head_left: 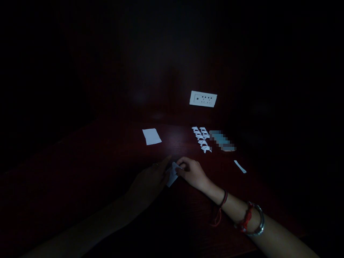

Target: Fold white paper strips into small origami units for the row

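Observation:
Between my two hands is a small piece of white paper (172, 178), partly folded, with a pointed top. My right hand (194, 172) pinches its right side between thumb and fingers. In deep shadow, my left hand (151, 179) grips the paper's left edge; its fingertips are hard to make out. Farther off to the right, several small folded paper pieces (202, 142) lie in two rows. A stack of flat white paper sheets (152, 136) rests on the dark red table (176, 141) beyond my left hand.
A blurred-out flat object, perhaps a phone (222, 140), lies right of the folded pieces. Nearer to me on that side is a narrow white paper strip (240, 166). A white socket panel (203, 99) sits on the wall behind. Most of the surroundings are dark.

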`<control>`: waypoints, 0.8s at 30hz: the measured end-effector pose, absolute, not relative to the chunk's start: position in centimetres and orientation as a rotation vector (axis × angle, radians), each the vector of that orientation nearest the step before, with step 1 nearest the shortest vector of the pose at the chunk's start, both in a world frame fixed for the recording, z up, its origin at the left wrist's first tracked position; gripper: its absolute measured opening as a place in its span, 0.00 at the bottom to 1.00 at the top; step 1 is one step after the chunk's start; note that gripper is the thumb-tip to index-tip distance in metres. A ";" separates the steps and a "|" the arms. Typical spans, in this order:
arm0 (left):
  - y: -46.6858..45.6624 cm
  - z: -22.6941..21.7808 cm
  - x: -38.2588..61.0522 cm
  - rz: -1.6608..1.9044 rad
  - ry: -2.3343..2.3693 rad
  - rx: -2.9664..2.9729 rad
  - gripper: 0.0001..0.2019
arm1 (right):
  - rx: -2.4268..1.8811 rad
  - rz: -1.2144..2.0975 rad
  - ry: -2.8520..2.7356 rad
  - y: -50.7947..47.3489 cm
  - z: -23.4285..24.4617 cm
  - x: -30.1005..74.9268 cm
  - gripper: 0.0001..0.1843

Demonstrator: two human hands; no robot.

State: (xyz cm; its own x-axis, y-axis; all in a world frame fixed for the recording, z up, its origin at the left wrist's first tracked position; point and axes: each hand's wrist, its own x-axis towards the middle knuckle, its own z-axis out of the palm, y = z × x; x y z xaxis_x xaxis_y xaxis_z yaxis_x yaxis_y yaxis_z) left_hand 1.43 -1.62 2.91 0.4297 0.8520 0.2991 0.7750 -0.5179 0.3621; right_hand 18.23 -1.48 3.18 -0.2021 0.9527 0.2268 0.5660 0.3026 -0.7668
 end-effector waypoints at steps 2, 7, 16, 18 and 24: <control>-1.5 2.9 1.4 0.658 1.443 2.454 0.21 | -1.355 0.707 -1.878 -1.5 3.2 18.2 0.04; -1.1 3.2 1.3 0.719 1.442 2.370 0.22 | -1.365 0.676 -1.907 -1.6 3.3 18.2 0.04; -0.7 3.1 1.5 0.763 1.353 2.400 0.21 | -1.302 0.599 -1.976 -1.7 3.4 18.2 0.03; -0.4 2.8 1.6 0.754 1.350 2.422 0.21 | -1.298 0.599 -1.987 -1.7 3.5 18.2 0.03; 0.0 3.0 1.8 0.709 1.338 2.472 0.16 | -1.287 0.596 -2.002 -1.6 3.5 18.1 0.04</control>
